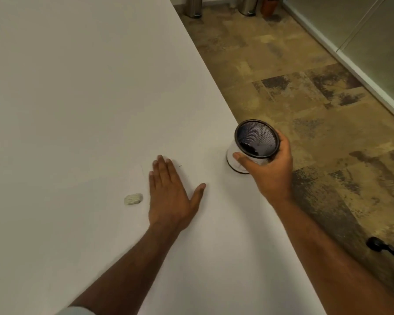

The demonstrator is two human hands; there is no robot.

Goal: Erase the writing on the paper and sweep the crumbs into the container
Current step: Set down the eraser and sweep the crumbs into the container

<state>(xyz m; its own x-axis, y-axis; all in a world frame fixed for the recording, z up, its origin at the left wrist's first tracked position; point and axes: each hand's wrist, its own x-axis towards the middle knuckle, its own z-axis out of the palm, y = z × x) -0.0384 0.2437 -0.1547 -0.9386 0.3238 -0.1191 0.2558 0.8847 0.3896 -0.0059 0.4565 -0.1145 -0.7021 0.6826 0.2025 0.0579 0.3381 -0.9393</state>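
Observation:
A black mesh container (255, 142) with a pale lower band is tilted at the table's right edge, its mouth facing up toward me. My right hand (268, 169) is wrapped around its side. My left hand (171, 194) lies flat on the white surface, fingers together and thumb spread, left of the container. A small whitish eraser (133, 199) rests on the table just left of that hand. The white paper (114, 178) is barely distinguishable from the table; only a faint edge shows. A few tiny dark crumbs (180, 165) lie beside my left fingertips.
The white table (77, 87) fills the left and centre, its right edge running diagonally. Beyond it is patterned brown flooring (316, 98), with metal bins (193, 7) at the top and a black handle (387, 248) at lower right.

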